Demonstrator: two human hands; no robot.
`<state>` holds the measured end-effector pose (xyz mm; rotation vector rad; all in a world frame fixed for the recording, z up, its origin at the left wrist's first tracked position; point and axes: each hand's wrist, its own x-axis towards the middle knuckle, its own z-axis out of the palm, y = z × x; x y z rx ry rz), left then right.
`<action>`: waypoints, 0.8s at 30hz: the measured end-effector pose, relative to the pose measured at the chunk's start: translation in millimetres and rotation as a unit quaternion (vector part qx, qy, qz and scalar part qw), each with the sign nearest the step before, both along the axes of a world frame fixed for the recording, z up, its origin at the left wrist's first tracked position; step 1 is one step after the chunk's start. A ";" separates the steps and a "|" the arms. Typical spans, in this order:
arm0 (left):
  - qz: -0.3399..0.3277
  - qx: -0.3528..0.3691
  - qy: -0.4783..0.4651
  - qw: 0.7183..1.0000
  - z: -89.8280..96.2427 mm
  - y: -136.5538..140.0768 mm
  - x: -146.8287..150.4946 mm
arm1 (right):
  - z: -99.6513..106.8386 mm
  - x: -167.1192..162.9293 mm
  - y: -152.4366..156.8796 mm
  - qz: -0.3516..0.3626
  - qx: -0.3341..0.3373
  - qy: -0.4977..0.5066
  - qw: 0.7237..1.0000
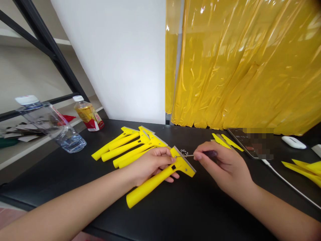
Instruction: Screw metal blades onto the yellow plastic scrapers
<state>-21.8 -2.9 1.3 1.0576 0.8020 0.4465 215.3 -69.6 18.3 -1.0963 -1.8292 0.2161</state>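
My left hand [156,164] is closed on a yellow scraper [150,185] with a metal blade along its head, its handle slanting down to the left. Two screws show on the scraper's head. In my right hand [223,162] is a screwdriver [210,154] with a dark handle. Its thin shaft points left, and the tip meets the scraper's head at the screw near my left thumb. Behind my left hand, several more yellow scrapers [125,144] lie side by side on the black table. Small screws [184,153] sit in a little cluster just beyond the held scraper.
Loose yellow pieces [227,142] lie beside a phone [242,144] with a white cable [288,180]. A white earphone case [293,142] and more yellow parts [304,170] are at right. A clear bottle [55,124] and a drink bottle [89,113] stand left. Yellow film [240,67] hangs behind.
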 end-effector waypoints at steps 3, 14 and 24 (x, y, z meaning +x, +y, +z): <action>0.017 0.073 0.017 0.997 -0.1 0.1 0.6 | 2.2 -0.7 -3.5 0.034 0.053 -0.070 0.996; 0.088 0.187 0.052 0.977 5.5 0.7 3.9 | 15.9 -17.5 -18.9 -0.105 0.107 -0.341 0.928; 0.110 0.201 0.060 0.972 1.7 5.1 1.1 | 9.4 -18.3 -17.7 -0.104 0.059 -0.325 0.938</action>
